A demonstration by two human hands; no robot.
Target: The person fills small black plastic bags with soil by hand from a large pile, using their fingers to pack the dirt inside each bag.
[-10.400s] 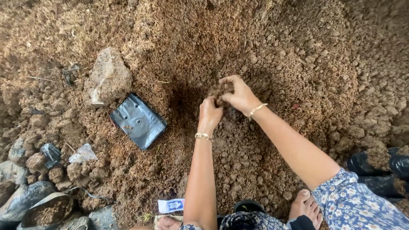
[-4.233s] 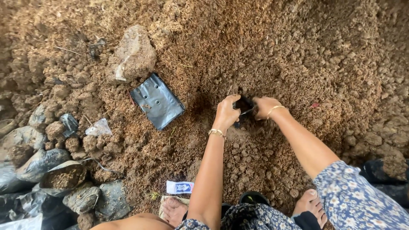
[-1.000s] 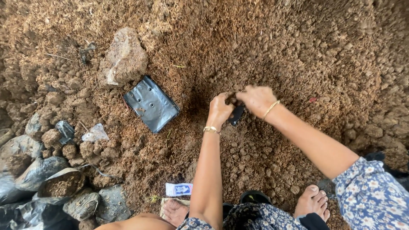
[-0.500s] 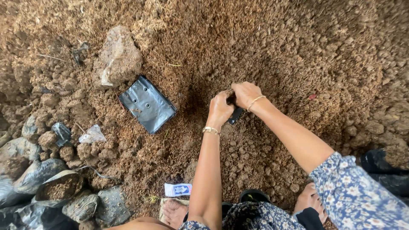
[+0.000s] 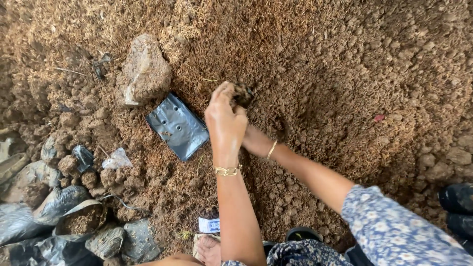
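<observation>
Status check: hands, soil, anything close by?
Left hand raised, gripping soil clump. Right hand low, behind it. Flat black bag beside them.

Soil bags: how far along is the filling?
Done: a few black bags at lower left already sit packed with soil. In hand: the left hand lifts a clump of soil; the right hand is low beneath it, its grasp hidden. Left: one flat empty bag lies untouched beside the stone.
</observation>
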